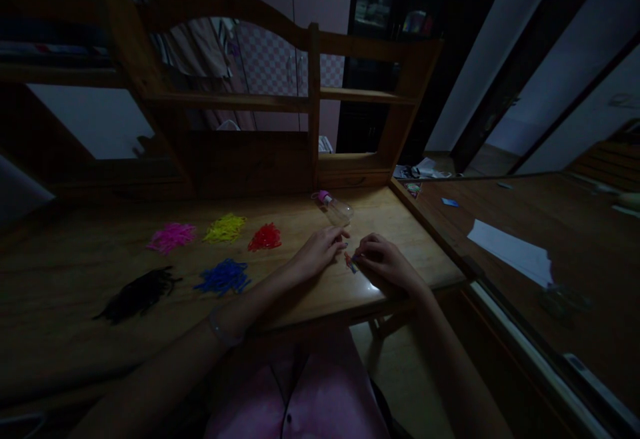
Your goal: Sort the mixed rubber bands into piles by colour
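Observation:
My right hand (383, 259) has its fingertips pressed together over a small group of red, blue and other coloured strips (351, 263) on the tabletop. What lies in that pinch is too small and dark to make out. My left hand (324, 250) rests on the table just left of the strips, fingers stretched forward and apart from the thumb, holding nothing visible. Further left are loose piles of thin strips: a red pile (265, 236), a blue pile (223, 276), a yellow pile (225, 227), a pink pile (172, 237) and a black pile (137, 294).
A clear bottle (340, 210) with a pink cap lies on its side beyond my hands. Wooden shelving (314, 112) rises from the table's back edge. To the right, a brown surface (450, 239) carries white paper (513, 250) and a small blue card (449, 202).

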A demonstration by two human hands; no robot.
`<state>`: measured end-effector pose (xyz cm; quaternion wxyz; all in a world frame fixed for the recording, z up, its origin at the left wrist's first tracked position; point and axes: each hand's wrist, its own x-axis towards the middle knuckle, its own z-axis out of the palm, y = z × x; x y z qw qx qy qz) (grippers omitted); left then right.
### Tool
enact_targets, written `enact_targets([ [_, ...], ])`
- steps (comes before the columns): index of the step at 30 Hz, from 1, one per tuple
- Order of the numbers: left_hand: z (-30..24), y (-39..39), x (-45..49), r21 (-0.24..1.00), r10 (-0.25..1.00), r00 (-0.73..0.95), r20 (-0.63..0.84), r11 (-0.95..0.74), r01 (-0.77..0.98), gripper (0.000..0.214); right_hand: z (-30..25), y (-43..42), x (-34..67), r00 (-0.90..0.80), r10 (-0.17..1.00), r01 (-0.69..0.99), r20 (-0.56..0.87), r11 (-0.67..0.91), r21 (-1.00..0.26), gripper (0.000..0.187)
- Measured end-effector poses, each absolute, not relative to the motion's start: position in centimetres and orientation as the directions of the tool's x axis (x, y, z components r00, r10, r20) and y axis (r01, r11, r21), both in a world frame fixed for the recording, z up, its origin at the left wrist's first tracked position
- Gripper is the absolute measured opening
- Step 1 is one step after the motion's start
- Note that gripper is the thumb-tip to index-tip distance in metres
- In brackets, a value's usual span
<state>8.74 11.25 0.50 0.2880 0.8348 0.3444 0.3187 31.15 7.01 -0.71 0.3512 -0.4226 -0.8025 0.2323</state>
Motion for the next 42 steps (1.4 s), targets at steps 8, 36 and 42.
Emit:
enact_targets([
  [8,-0.9,13.1,7.6,0.739,0.858,0.378,0.349,-0.500,0.452,0.021,-0.4,6.9,31.4,-0.250,0.905,0.447,0.344,0.423,-0.788,0.015],
  [36,-1.6,11.7,8.6,0.740,0.823,0.436,0.365,-0.540,0.400,0.014,-0.8,7.0,31.6,-0.027,0.912,0.545,0.408,0.356,-0.760,0.025],
  [42,-1.2,10.9,9.2,0.673,0.797,0.485,0.361,-0.582,0.456,0.011,-0.9,7.1,31.7,-0.034,0.914,0.551,0.404,0.354,-0.755,0.024],
])
